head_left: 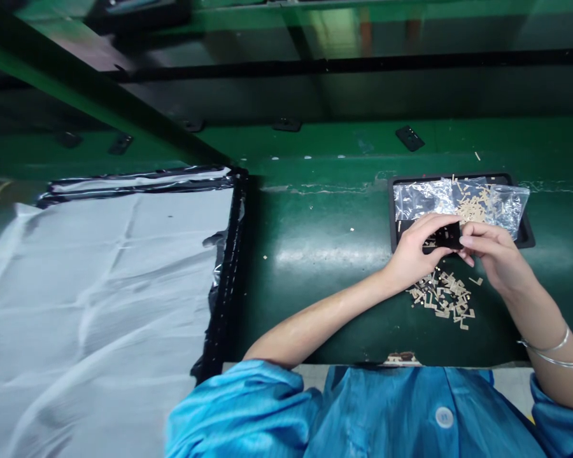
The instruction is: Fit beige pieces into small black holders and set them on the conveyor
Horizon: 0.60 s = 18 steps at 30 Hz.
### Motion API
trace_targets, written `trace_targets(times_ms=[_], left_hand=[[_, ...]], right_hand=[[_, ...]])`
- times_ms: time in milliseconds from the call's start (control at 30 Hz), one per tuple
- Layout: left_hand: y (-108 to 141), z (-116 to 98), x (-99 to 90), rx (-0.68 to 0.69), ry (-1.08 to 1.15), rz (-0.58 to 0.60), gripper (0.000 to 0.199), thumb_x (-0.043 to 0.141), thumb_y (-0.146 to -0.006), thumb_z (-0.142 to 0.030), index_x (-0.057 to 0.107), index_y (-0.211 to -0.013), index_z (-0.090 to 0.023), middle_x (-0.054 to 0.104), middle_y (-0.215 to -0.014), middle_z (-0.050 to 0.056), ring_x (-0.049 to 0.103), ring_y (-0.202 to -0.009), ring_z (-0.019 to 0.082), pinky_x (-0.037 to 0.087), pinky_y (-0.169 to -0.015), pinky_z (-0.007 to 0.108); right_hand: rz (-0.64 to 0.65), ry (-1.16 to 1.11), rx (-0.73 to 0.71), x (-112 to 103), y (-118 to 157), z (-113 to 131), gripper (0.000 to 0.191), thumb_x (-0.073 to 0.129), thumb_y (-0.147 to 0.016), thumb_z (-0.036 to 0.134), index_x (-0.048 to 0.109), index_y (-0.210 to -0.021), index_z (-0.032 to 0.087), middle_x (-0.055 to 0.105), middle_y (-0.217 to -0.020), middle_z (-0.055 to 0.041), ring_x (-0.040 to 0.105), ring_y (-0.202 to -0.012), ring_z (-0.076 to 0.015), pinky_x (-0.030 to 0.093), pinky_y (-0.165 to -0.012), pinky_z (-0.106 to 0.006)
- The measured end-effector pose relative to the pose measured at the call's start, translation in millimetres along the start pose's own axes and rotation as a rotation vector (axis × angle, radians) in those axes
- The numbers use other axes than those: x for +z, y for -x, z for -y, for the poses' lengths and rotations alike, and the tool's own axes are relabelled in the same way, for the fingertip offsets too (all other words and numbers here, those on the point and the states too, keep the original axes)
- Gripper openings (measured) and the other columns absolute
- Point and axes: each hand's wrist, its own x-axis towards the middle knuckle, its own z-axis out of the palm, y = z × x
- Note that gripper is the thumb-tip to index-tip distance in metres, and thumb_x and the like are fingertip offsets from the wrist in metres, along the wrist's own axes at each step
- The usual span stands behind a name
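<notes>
My left hand point(416, 247) grips a small black plastic piece point(447, 236) between thumb and fingers, above the front edge of a black tray point(525, 236). At the piece's right edge, my right hand point(495, 251) has its thumb and fingers pinched together; whatever lies between these fingertips is too small to make out. Inside the tray, a clear plastic bag point(423, 196) lies under a heap of small beige bits point(475, 207). A loose pile of beige L-shaped pieces point(444, 296) is on the green table just below my hands.
Another black plastic part point(409, 137) lies behind the tray, and a similar one point(286, 124) is farther left. On the left stands a black-edged box or surface covered with a white sheet point(105, 286). A green bar point(100, 83) slants across the upper left of the green table point(315, 280).
</notes>
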Motion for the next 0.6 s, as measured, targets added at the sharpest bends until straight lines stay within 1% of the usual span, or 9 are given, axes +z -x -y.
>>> trace_targets(times_ms=[67, 133, 233, 300, 400, 467, 533, 600], left_hand=[[-0.3, -0.6, -0.7, -0.011, 0.024, 0.014, 0.035, 0.063, -0.076, -0.012, 0.058, -0.11, -0.021, 0.063, -0.109, 0.006, 0.057, -0.106, 0.02, 0.042, -0.098, 0.04], [-0.5, -0.6, -1.1, -0.036, 0.07, 0.026, 0.035, 0.064, -0.076, -0.013, 0.058, -0.11, -0.021, 0.063, -0.11, 0.006, 0.057, -0.107, 0.02, 0.043, -0.098, 0.04], [-0.4, 0.9, -1.0, -0.077, 0.144, 0.038, 0.038, 0.067, -0.074, -0.014, 0.058, -0.111, -0.021, 0.061, -0.113, 0.006, 0.057, -0.109, 0.02, 0.043, -0.1, 0.04], [-0.1, 2.4, -0.4, -0.115, 0.187, 0.041, 0.041, 0.069, -0.073, -0.015, 0.057, -0.111, -0.021, 0.06, -0.115, 0.007, 0.056, -0.11, 0.021, 0.043, -0.1, 0.041], [0.1, 3.5, 0.6, -0.167, 0.265, 0.046, 0.042, 0.071, -0.072, -0.02, 0.057, -0.111, -0.02, 0.06, -0.115, 0.007, 0.056, -0.11, 0.021, 0.043, -0.1, 0.04], [-0.6, 3.0, 0.4, -0.197, 0.334, 0.035, 0.042, 0.072, -0.072, -0.024, 0.056, -0.111, -0.02, 0.059, -0.116, 0.008, 0.057, -0.11, 0.02, 0.043, -0.1, 0.038], [-2.5, 2.0, -1.3, -0.23, 0.416, 0.03, 0.045, 0.075, -0.07, -0.027, 0.055, -0.11, -0.022, 0.059, -0.117, 0.007, 0.056, -0.112, 0.02, 0.043, -0.1, 0.037], [-5.7, 1.0, -5.0, -0.269, 0.526, 0.064, 0.049, 0.078, -0.066, -0.026, 0.054, -0.108, -0.022, 0.062, -0.113, 0.007, 0.057, -0.113, 0.02, 0.042, -0.101, 0.037]], right_hand=[[0.002, 0.014, -0.005, -0.1, -0.4, -0.9, 0.024, 0.071, -0.07, 0.034, 0.058, -0.056, 0.018, 0.051, -0.054, 0.0014, 0.046, -0.049, -0.0087, 0.034, -0.041, -0.02], [-0.003, 0.027, -0.041, 0.2, -0.7, -2.8, 0.025, 0.07, -0.072, 0.037, 0.059, -0.058, 0.019, 0.051, -0.054, 0.002, 0.046, -0.049, -0.0085, 0.034, -0.042, -0.02], [-0.028, 0.096, -0.16, 1.0, 0.2, -5.4, 0.023, 0.071, -0.072, 0.037, 0.06, -0.062, 0.02, 0.053, -0.056, 0.0024, 0.046, -0.049, -0.0087, 0.037, -0.045, -0.022], [-0.074, 0.228, -0.273, 1.6, 1.8, -5.7, 0.02, 0.072, -0.072, 0.035, 0.06, -0.064, 0.021, 0.055, -0.06, 0.0018, 0.047, -0.052, -0.0099, 0.039, -0.048, -0.024], [-0.162, 0.489, -0.467, 2.3, 3.8, -4.3, 0.018, 0.073, -0.072, 0.032, 0.06, -0.064, 0.023, 0.058, -0.063, 0.0004, 0.049, -0.056, -0.0124, 0.04, -0.052, -0.028], [-0.176, 0.626, -0.569, 3.0, 4.1, -3.8, 0.018, 0.073, -0.072, 0.031, 0.059, -0.063, 0.023, 0.059, -0.062, -0.0003, 0.049, -0.056, -0.0137, 0.04, -0.054, -0.029], [-0.163, 0.704, -0.613, 4.0, 4.2, -4.1, 0.018, 0.072, -0.073, 0.031, 0.059, -0.063, 0.024, 0.059, -0.062, -0.0007, 0.049, -0.056, -0.0144, 0.04, -0.055, -0.031], [-0.175, 0.735, -0.621, 4.8, 4.4, -5.0, 0.017, 0.069, -0.075, 0.031, 0.059, -0.064, 0.024, 0.059, -0.061, -0.0009, 0.049, -0.055, -0.0145, 0.04, -0.054, -0.031]])
